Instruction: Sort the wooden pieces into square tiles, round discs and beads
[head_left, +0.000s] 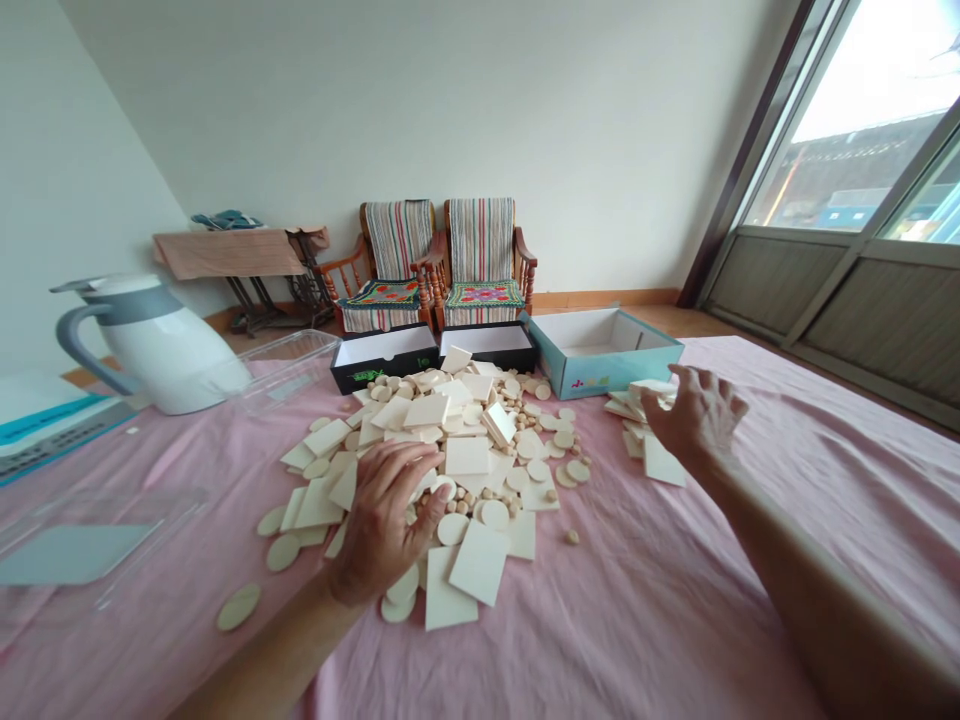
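A large heap of pale wooden pieces lies in front of me: square tiles [466, 456], round discs [494, 514] and small wooden beads or balls [572, 537]. My left hand [391, 510] rests over the near left of the heap, palm down, thumb apart from the fingers; nothing shows in its grip, though the palm side is hidden. To the right, my right hand [697, 415] hovers with spread fingers at a smaller pile of square tiles [663, 459], partly covering it. I see nothing held in that hand.
Behind the heap stand two black boxes with white insides [386, 358] and a light blue box [611, 370]. Clear plastic trays [289, 365] and a white-grey jug [161, 345] are at the left. Pink cloth [600, 640] covers the table; two chairs [480, 255] stand beyond.
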